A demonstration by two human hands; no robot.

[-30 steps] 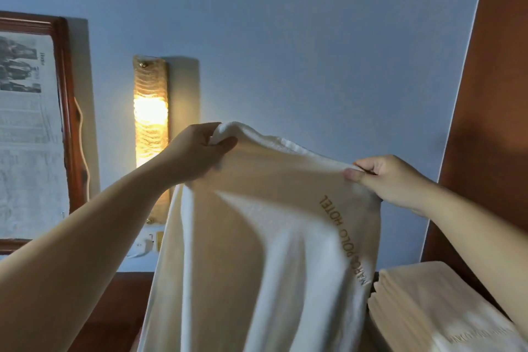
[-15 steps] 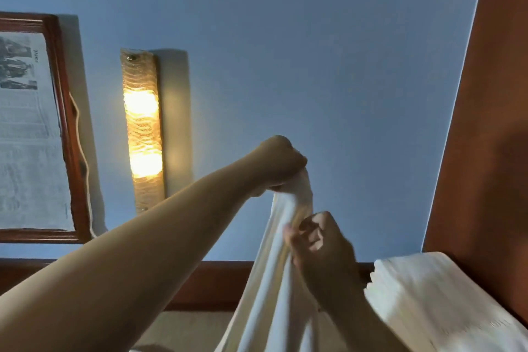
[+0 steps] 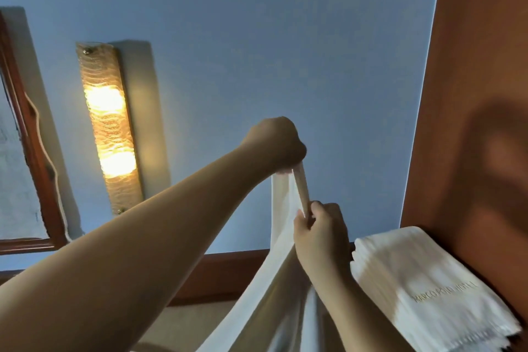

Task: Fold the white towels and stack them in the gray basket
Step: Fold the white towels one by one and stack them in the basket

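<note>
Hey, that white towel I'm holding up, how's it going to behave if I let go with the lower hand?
The white towel looks floppy: it hangs in soft folds below the left hand. It would probably swing and drape straight down. The right hand only pinches an edge, so it seems light.

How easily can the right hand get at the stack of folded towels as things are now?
Probably yes, but not freely: the right hand is beside the stack of folded towels with nothing between them, yet its fingers pinch the hanging towel, which the left hand holds higher up.
</note>
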